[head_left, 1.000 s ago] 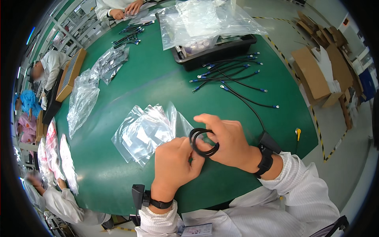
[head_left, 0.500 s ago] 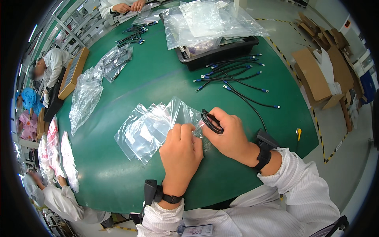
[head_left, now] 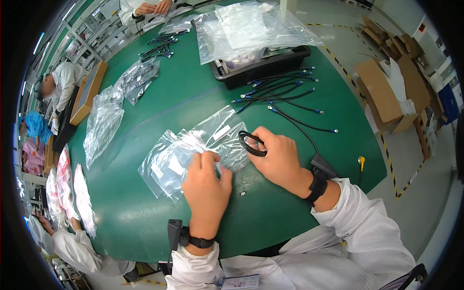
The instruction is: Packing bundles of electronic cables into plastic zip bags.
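Observation:
My right hand (head_left: 279, 157) is closed around a coiled black cable (head_left: 254, 152), whose loop stands out between thumb and fingers. Over a pile of clear plastic zip bags (head_left: 166, 162), my left hand (head_left: 208, 191) has its fingers bent and pinches the lower edge of one bag (head_left: 221, 131). That bag lies spread at the right of the pile, near the cable coil, with a small white label on it. Part of the pile is hidden under my left hand. Beyond my right hand lie several loose black cables (head_left: 285, 92) with blue sleeves and metal ring ends.
A black bin (head_left: 261, 72) stands at the far edge, topped by large clear bags (head_left: 256, 29). Left lie more plastic bags (head_left: 104, 118) and cables (head_left: 162, 43). A yellow-ended piece (head_left: 361, 162) is at the right edge. Co-workers sit around; cardboard boxes (head_left: 382, 92) stand right.
My left hand has moved left and the pinched bag now lies more spread out, its label showing. My right hand, still on the coil, has shifted slightly left.

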`<state>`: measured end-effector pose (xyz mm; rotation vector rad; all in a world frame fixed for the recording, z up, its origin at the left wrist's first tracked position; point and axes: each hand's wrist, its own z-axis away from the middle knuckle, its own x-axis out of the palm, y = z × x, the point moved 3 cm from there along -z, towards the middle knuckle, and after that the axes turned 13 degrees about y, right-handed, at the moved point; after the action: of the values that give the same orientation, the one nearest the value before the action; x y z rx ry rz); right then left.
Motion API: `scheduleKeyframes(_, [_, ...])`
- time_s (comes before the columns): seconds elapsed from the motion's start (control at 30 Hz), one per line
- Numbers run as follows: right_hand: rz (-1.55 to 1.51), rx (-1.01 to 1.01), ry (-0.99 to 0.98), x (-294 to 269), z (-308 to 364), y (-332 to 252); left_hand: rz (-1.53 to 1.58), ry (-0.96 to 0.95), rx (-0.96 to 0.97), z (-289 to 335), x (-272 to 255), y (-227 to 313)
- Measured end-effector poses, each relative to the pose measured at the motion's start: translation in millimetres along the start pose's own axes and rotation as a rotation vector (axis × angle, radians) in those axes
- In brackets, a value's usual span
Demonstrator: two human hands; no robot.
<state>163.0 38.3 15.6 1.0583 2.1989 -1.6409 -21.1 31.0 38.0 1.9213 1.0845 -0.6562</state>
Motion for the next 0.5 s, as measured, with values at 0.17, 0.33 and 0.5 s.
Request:
scheduleKeyframes(0.17, [-0.093, 0.048, -0.061, -1.4, -7.3, 8.8, 0.119, 0.026, 0.007, -8.3, -1.1, -7.3])
scheduleKeyframes(0.33, [-0.680, 0.349, -0.092, -0.7, -2.3, -2.4, 0.386, 0.046, -0.143, -6.8, 4.7, -21.9])
scheduleKeyframes(0.5, [-0.975, 0.868, -0.528, -22.5, 18.5, -29.6, 0.430, 0.160, -0.251, -11.3, 4.3, -22.8])
